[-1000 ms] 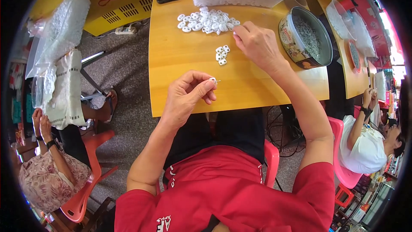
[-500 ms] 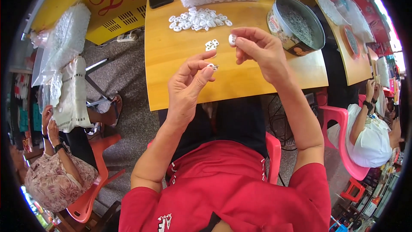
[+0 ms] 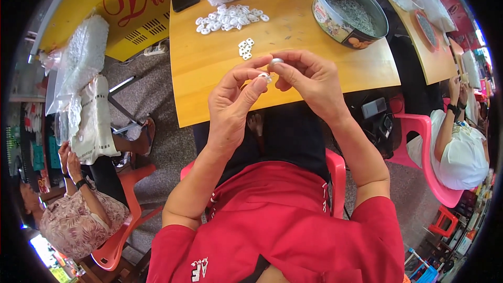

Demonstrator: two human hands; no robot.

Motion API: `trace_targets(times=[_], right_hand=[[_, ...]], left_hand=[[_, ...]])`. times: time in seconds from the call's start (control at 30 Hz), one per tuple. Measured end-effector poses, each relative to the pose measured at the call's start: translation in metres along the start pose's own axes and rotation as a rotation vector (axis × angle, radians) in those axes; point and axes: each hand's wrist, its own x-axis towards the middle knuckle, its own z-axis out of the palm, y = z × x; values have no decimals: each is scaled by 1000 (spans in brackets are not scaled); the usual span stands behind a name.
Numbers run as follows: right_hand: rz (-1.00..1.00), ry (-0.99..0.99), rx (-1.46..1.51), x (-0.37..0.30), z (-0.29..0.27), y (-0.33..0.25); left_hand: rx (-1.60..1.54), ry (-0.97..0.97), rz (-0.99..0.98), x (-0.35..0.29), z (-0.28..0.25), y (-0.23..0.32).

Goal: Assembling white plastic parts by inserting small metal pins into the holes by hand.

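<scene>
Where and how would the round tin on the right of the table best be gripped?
I'd probably grip the round tin two-handed by opposite sides of its outer wall, coming from the near side: it stands upright, wide and open-topped, and the loose small grey pieces inside suggest keeping it level.

Can read large red script lettering point(image 3: 128, 1) with a red character cut off above it, both on the yellow panel point(image 3: 112, 36). Can also pick out white capital letters point(image 3: 197, 270) on the chest of the red shirt point(image 3: 277, 204). Cannot clearly decipher the small lettering on the round tin's point(image 3: 330, 17) printed side.
</scene>
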Motion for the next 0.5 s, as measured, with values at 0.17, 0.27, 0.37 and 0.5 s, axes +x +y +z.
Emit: trace_targets(times=[0.17,0.27,0.37,0.5], right_hand=[[8,24,58,-4,-11,2],[-3,65,185,-5,-8,6],[-47,133,260,-7,3,7],[-66,187,290,-6,9,11]], left_hand=[[18,94,-37,-2,3,-4],[-19,121,-83,-2,6,-7],[-48,119,-109,-1,10,-9],[-58,151,-117,1,10,-13]])
